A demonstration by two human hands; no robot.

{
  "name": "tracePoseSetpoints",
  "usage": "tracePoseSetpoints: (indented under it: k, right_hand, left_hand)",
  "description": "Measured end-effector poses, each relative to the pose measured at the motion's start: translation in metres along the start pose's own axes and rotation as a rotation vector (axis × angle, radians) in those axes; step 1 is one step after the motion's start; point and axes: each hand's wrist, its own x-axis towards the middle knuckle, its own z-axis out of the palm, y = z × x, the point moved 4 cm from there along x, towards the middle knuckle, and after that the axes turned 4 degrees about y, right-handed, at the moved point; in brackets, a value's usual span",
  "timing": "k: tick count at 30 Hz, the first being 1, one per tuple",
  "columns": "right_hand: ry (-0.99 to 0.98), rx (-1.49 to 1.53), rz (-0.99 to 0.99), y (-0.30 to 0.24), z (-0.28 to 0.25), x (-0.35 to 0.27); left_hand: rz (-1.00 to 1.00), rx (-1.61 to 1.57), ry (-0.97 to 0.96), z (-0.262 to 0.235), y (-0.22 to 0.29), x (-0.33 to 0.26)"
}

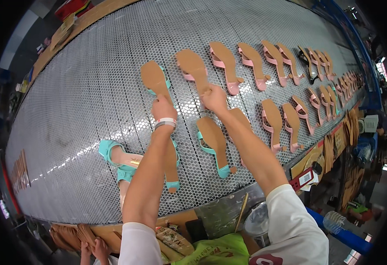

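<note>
My left hand (163,107) is closed round the heel end of a turquoise sandal (155,77), its tan sole facing up. Beside it, my right hand (214,98) grips the heel end of a pink sandal (191,64), also sole up and slightly blurred. Both sandals are over a grey honeycomb-mesh surface (92,88). Nearer me, another turquoise sandal (213,132) lies sole up, and one more (171,170) is partly hidden by my left forearm. Two turquoise sandals (111,152) rest right side up at the left, partly behind that arm.
Two rows of pink sandals (270,117) run away to the right, with a black sandal (308,64) among them. Tan sole pieces (20,170) stand at the far left. Another person's hands (94,249) hold brown pieces at lower left. A clear container (257,218) stands below the near edge.
</note>
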Motion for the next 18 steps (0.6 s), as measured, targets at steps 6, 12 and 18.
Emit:
tracePoseSetpoints:
  k: [6, 12, 18]
  right_hand:
    - [-0.076, 0.036, 0.137, 0.006, 0.019, -0.019]
    - [0.038, 0.24, -0.037, -0.063, -0.01, -0.125]
    - [-0.496, 0.307, -0.235, -0.168, 0.084, -0.279]
  left_hand:
    - [0.292, -0.239, 0.219, -0.053, -0.028, -0.024]
    - [0.014, -0.284, 0.265, -0.179, -0.17, -0.127]
    - [-0.26, 0.103, -0.057, -0.207, -0.312, -0.25]
